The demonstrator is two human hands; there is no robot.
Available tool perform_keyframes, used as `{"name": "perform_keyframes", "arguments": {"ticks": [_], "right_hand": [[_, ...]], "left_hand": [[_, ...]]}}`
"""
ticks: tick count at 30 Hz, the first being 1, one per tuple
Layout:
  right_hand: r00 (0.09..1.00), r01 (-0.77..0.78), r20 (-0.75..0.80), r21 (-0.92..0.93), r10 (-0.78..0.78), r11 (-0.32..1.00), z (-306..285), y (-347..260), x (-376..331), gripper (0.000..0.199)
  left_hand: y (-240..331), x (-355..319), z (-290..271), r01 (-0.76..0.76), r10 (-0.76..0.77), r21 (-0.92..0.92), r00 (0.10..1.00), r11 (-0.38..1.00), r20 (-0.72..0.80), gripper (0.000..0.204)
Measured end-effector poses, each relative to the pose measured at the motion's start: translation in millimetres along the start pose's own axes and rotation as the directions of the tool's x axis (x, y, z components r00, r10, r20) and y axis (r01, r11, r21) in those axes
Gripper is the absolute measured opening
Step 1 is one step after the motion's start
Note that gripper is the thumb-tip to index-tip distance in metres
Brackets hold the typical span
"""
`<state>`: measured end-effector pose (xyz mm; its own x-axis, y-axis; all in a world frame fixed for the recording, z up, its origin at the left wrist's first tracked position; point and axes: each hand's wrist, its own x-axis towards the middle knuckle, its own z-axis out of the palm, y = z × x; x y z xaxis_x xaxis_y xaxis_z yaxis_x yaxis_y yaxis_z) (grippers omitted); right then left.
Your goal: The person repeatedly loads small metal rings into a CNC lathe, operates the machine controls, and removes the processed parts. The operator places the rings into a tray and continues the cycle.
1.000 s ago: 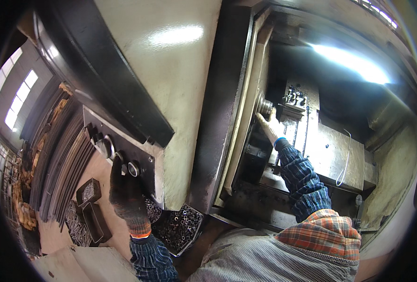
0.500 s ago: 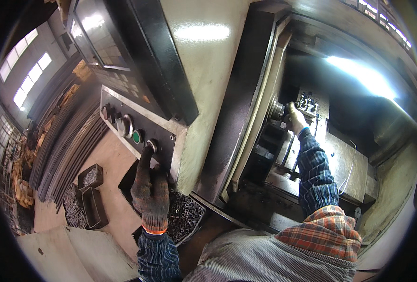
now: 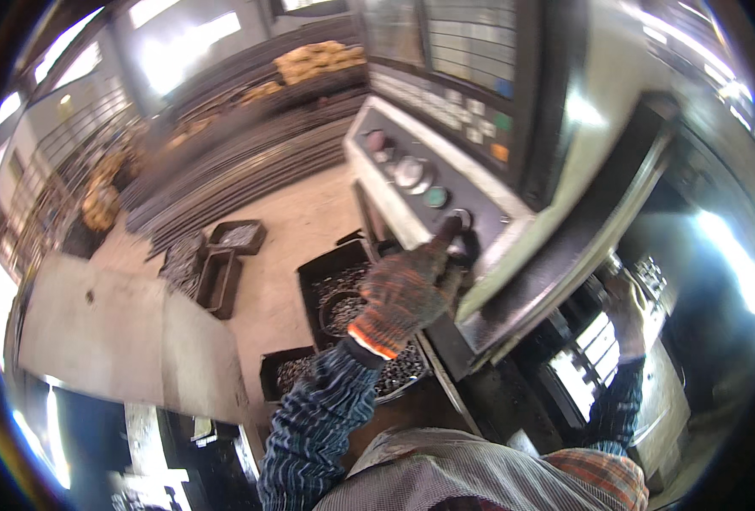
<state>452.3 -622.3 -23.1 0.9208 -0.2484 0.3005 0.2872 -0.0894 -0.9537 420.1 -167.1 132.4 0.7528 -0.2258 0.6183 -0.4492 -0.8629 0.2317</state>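
Observation:
My left hand [image 3: 403, 291], in a dark knitted glove with an orange cuff, reaches to the machine's control panel [image 3: 490, 198]. Its index finger is stretched out onto a round button [image 3: 463, 220] at the panel's near end; the hand holds nothing. Beside that button are a green button [image 3: 436, 198] and a silver knob [image 3: 409, 173]. Inside the machine, my right hand [image 3: 626, 313], in a pale glove, is at the spindle end, beside a tool block [image 3: 650, 278]. Its fingers look bent together, but blur hides what is between them.
Trays of small metal parts [image 3: 331, 285] stand below the panel. Farther left, two dark bins [image 3: 220, 281] sit on the floor near stacked long bars [image 3: 250, 183]. A pale sheet-metal cover [image 3: 131, 332] is at the near left. The machine's door frame [image 3: 582, 247] separates my hands.
My view has swung left, bringing more of the floor and bar stack into sight. My left finger stays at the same button, and my right hand remains inside the machine by the spindle.

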Motion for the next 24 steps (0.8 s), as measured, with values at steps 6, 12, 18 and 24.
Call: {"name": "perform_keyframes", "arguments": {"ticks": [6, 12, 18, 24], "right_hand": [[0.926, -0.071, 0.374, 0.305, -0.051, 0.95, 107, -115, -65, 0.035], [0.503, -0.481, 0.844, 0.096, 0.185, 0.871, 272, -174, -135, 0.039], [-0.13, -0.885, 0.991, -0.102, -0.03, 0.454, 434, -186, -239, 0.046], [-0.472, -0.792, 0.87, -0.346, -0.145, 0.502, 530, -206, -386, 0.051]], "left_hand": [[-7, -82, -55, 0.299, -0.267, -0.247, 0.951, 0.922, 0.154, 0.042], [-23, -216, -155, 0.527, -0.615, -0.402, 0.778, 0.748, -0.125, 0.039], [29, -376, -271, 0.598, -0.883, -0.661, 0.195, 0.453, -0.428, 0.04], [152, -488, -340, 0.657, -0.579, -0.531, -0.174, 0.535, -0.797, 0.043]]}}
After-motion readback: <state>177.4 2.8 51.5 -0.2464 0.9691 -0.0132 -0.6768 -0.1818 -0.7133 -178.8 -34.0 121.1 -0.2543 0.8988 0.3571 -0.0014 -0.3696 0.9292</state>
